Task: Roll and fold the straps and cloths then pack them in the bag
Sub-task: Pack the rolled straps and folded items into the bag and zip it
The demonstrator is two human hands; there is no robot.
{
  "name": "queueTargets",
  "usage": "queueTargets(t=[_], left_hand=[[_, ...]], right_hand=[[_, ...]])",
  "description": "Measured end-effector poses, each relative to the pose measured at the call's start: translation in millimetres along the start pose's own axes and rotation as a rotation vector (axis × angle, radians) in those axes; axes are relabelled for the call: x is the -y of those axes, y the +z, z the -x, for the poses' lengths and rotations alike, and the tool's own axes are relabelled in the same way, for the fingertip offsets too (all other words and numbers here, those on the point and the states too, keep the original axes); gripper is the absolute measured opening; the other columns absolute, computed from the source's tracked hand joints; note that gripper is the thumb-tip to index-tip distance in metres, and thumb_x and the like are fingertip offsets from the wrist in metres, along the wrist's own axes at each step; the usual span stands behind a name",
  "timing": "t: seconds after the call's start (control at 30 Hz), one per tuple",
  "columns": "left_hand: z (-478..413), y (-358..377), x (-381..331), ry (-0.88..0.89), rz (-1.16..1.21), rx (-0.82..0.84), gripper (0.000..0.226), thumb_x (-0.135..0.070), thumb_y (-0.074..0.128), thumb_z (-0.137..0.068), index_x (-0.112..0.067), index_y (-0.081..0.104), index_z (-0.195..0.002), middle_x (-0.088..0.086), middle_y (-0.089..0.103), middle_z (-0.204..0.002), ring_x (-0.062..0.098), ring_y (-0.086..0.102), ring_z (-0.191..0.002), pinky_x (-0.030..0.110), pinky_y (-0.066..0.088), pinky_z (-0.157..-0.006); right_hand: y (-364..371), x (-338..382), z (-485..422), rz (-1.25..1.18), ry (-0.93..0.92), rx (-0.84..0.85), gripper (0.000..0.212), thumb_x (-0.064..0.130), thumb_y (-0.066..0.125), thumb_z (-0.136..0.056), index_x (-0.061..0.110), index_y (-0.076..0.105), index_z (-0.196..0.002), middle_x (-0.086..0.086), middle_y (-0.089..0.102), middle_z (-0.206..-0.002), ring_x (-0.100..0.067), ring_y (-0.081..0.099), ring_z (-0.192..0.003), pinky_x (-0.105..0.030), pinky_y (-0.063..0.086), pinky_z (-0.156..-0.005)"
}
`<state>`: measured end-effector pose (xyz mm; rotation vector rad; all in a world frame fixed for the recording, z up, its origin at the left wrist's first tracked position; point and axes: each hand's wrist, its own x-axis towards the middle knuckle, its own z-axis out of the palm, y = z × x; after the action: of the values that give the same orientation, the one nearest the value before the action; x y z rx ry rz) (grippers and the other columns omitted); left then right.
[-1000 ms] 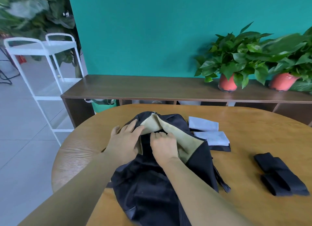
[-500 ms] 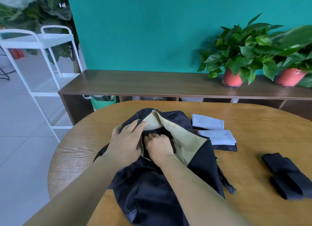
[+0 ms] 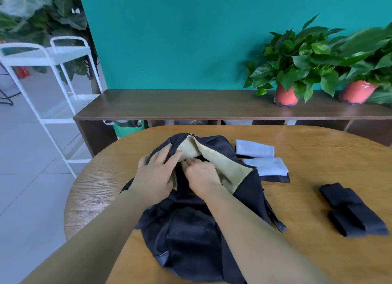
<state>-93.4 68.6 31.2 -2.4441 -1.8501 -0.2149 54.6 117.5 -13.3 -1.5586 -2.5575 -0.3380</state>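
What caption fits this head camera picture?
Left hand rests on the open black bag, right hand reaches in; folded cloths and straps wait on the table.

black bag (image 3: 197, 226) w/ tan lining (image 3: 222, 163), pale blue cloths (image 3: 265, 166), black straps (image 3: 350, 209), teal wall (image 3: 180, 40)

Bag (image 3: 191, 230): dark cloth, matt, mesh-like weave on front; lining (image 3: 224, 165) beige, smooth cloth.
Table (image 3: 307, 252): light wood, clear grain, soft sheen.
Cloths (image 3: 254, 149): pale, soft, matt fabric.
Straps (image 3: 350, 209): black fabric, matt.
Pots (image 3: 285, 96): red, glossy.
Rack (image 3: 63, 54): white, smooth, painted.
Sideboard (image 3: 191, 105): dark wood, matt.
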Motion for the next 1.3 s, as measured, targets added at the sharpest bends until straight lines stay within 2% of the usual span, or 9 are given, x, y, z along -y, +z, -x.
queueTargets(t=[0.13,0.33,0.47,0.67,0.83,0.97,1.1,1.17,1.3], left_hand=[[4,-11,-14,0.033,-0.036,-0.037,0.069,-0.020,0.049,-0.091,-0.032,0.015,-0.150,0.005,-0.007,-0.160,0.021,-0.005,-0.147,0.046,0.001,-0.116],[12,-13,-50,0.036,-0.104,0.004,0.069,-0.024,0.048,-0.092,-0.029,0.012,-0.151,0.004,-0.002,-0.160,0.019,-0.008,-0.147,0.049,-0.001,-0.117],[16,-13,-75,0.040,-0.130,0.039,0.072,-0.025,0.047,-0.093,-0.030,0.006,-0.152,0.002,-0.001,-0.160,0.020,-0.006,-0.147,0.049,-0.002,-0.115],[15,-9,-106,0.038,-0.140,0.056,0.069,-0.024,0.047,-0.094,-0.030,0.009,-0.151,0.000,-0.002,-0.160,0.019,-0.002,-0.147,0.051,0.001,-0.116],[17,-9,-120,0.065,-0.158,0.056,0.067,-0.020,0.045,-0.094,-0.030,0.011,-0.151,-0.002,-0.003,-0.160,0.017,-0.003,-0.147,0.050,0.003,-0.115],[19,-13,-121,0.059,-0.178,0.050,0.068,-0.021,0.046,-0.094,-0.030,0.011,-0.151,-0.003,-0.002,-0.160,0.017,-0.003,-0.147,0.049,0.003,-0.115],[20,-15,-114,0.040,-0.181,0.042,0.068,-0.022,0.048,-0.093,-0.030,0.012,-0.151,-0.003,-0.001,-0.160,0.017,-0.003,-0.147,0.049,0.003,-0.115],[21,-16,-109,0.035,-0.194,0.037,0.070,-0.021,0.048,-0.092,-0.031,0.011,-0.151,-0.003,0.002,-0.159,0.018,-0.001,-0.146,0.049,0.003,-0.114],[22,-20,-101,0.028,-0.199,0.028,0.071,-0.021,0.049,-0.092,-0.030,0.010,-0.151,-0.003,0.004,-0.159,0.019,-0.002,-0.146,0.048,0.002,-0.114]], right_hand=[[-30,-15,24,0.048,0.001,-0.081,0.029,0.003,0.054,-0.082,0.012,0.054,-0.110,-0.003,0.061,-0.103,-0.022,0.058,-0.095,-0.030,0.034,-0.060],[-57,-54,85,0.197,0.071,-0.202,0.034,0.006,0.073,-0.034,0.017,0.057,-0.062,0.003,0.052,-0.055,-0.017,0.051,-0.049,-0.024,0.019,-0.048],[-58,-102,147,0.136,0.214,-0.300,0.029,-0.004,0.067,-0.045,0.013,0.056,-0.068,0.000,0.059,-0.065,-0.022,0.058,-0.061,-0.026,0.031,-0.051],[-26,-167,258,0.179,0.506,-0.153,0.043,-0.004,0.073,-0.054,0.001,0.069,-0.097,-0.017,0.070,-0.103,-0.029,0.067,-0.099,-0.038,0.051,-0.078],[-11,-193,301,0.197,0.680,-0.059,0.056,0.002,0.070,-0.069,-0.002,0.057,-0.124,-0.025,0.054,-0.131,-0.036,0.051,-0.124,-0.048,0.046,-0.093],[-9,-206,309,0.246,0.702,0.105,0.058,0.014,0.046,-0.093,0.007,0.023,-0.146,-0.009,0.030,-0.151,-0.024,0.017,-0.144,-0.035,0.023,-0.113],[-11,-207,306,0.224,0.707,0.049,0.029,0.004,0.067,-0.074,0.011,0.058,-0.100,-0.002,0.063,-0.095,-0.019,0.058,-0.100,-0.027,0.043,-0.077],[-12,-209,304,0.221,0.719,0.054,0.033,-0.005,0.078,-0.050,0.011,0.057,-0.070,-0.002,0.058,-0.064,-0.019,0.060,-0.067,-0.026,0.035,-0.052],[-20,-207,303,0.186,0.695,-0.102,0.043,-0.017,0.072,-0.028,0.008,0.050,-0.054,-0.005,0.048,-0.047,-0.023,0.051,-0.041,-0.020,0.023,-0.043]])
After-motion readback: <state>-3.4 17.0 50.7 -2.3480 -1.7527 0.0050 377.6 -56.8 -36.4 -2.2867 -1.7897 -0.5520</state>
